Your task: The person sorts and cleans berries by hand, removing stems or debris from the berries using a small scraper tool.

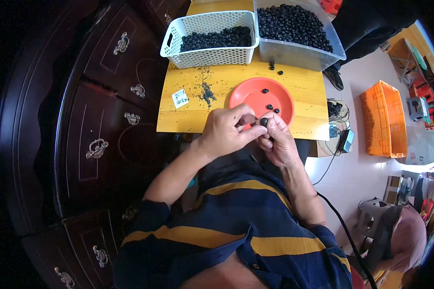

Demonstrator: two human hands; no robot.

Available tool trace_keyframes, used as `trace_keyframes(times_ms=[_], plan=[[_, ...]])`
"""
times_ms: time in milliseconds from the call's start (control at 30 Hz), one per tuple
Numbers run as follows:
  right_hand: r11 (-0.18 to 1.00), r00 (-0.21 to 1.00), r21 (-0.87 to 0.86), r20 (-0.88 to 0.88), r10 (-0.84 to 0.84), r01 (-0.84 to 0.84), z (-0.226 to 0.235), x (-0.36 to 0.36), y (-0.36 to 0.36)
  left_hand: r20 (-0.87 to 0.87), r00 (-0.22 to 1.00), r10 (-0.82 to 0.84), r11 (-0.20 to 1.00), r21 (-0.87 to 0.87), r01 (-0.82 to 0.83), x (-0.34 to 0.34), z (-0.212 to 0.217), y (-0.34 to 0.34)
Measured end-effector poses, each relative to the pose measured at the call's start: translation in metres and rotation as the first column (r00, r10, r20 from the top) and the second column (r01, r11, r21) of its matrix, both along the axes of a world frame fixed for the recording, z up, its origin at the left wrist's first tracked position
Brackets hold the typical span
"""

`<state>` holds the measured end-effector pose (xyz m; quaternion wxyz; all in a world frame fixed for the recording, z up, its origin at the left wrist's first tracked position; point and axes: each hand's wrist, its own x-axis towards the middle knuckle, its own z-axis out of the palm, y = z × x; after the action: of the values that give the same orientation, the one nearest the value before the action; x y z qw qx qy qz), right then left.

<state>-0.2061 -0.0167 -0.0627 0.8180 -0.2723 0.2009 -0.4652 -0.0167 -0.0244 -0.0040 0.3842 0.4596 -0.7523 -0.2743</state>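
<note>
Black and rounded, 1 piece (264, 122) sits pinched in the right hand (279, 139) by the near side of the red dish (248, 94); the left hand (225, 130) curls close, its grip unclear; 3 similar parts (265, 90) lie in the dish; beyond stand a white basket (212, 58), far left, and clear bin (294, 59), far right.

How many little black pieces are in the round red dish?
3: one piece toward the dish's far rim, a second piece and third piece close together near the right hand. More may be hidden.

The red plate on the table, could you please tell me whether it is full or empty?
Nearly empty: the red plate shows mostly bare, with just three small black parts in view.
</note>
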Motion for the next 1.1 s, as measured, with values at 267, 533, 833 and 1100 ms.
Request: trace_keyframes(times_ms=[267,533,833,1100], plan=[[0.994,0.993,-0.066,-0.084,0.082,-0.087,0.002,-0.003,-0.002,0.237,0.958,-0.163,0.979,-0.079,0.187,0.011,0.014,-0.013],[0.984,0.978,-0.128,-0.185,0.099,-0.123,-0.003,-0.005,-0.004,0.333,0.924,-0.189,0.967,-0.1,0.234,0.011,0.014,-0.012],[0.973,0.966,-0.173,-0.237,0.109,-0.152,0.002,-0.008,-0.003,0.384,0.908,-0.167,0.963,-0.134,0.234,0.011,0.015,-0.01],[0.981,0.982,-0.138,-0.149,0.117,-0.138,0.002,-0.008,-0.003,0.394,0.909,-0.138,0.963,-0.161,0.216,0.009,0.006,-0.011]])
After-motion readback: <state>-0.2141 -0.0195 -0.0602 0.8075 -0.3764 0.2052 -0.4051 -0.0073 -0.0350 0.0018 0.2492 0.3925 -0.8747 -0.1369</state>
